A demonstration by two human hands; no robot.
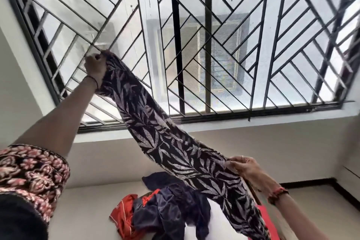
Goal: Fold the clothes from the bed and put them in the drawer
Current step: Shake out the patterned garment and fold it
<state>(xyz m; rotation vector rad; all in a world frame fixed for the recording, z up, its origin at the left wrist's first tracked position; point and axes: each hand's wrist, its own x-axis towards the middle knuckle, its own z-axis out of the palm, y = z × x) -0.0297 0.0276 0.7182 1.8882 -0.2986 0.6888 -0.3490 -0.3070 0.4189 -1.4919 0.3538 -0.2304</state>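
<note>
Head view is showing a person stretching a dark leaf-print garment [165, 142] through the air in front of a barred window [214, 45]. The left hand [95, 68] is raised high, its fingers clenching one bunched end of the cloth. The right hand [247, 169] is lower and is gripping the cloth along its edge, with the rest hanging down past it. Below, a pile of orange and navy clothes [165, 208] is lying unfolded on the white bed [81, 210]; the drawer is not in view. The garment is looking twisted and narrow between the hands, so folding it as it is would likely be trapping creases. The hanging tail is dangling just beside the pile and could be snagging it, dragging pieces toward the bed's edge.
</note>
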